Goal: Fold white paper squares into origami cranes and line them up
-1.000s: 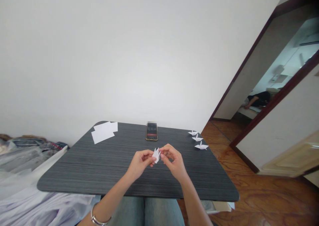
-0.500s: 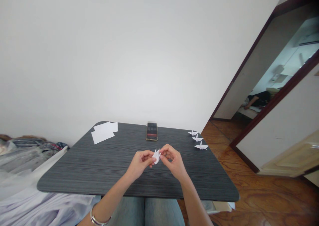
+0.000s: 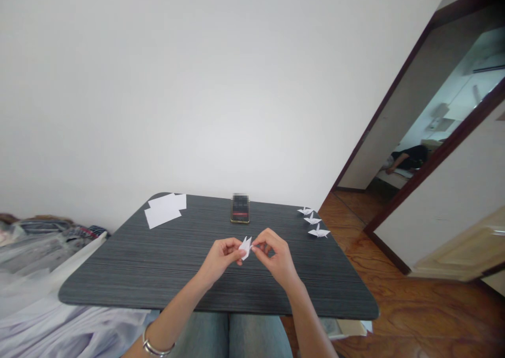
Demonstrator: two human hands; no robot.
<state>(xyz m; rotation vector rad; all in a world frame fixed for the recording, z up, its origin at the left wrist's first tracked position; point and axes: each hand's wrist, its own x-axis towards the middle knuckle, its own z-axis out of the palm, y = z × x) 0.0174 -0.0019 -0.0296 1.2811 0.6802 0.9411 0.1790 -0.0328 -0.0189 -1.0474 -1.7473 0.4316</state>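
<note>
Over the front middle of the dark table, a small folded white paper crane with pointed tips is held between my two hands. My left hand pinches its left side between thumb and fingers. On the other side, my right hand pinches a thin point at the paper's right edge; the fingertips partly cover it. Three white paper cranes with spread wings stand in a line near the table's right edge, the nearest crane being closest to me.
White paper sheets lie overlapping at the table's back left. A phone stands at the back middle before the wall. Clothes and plastic-covered things are heaped left of the table. Beyond the doorway at right, a person is partly visible.
The paper crane has shifted slightly left with my left hand. My right fingertips now pinch a thin point at its right side.
</note>
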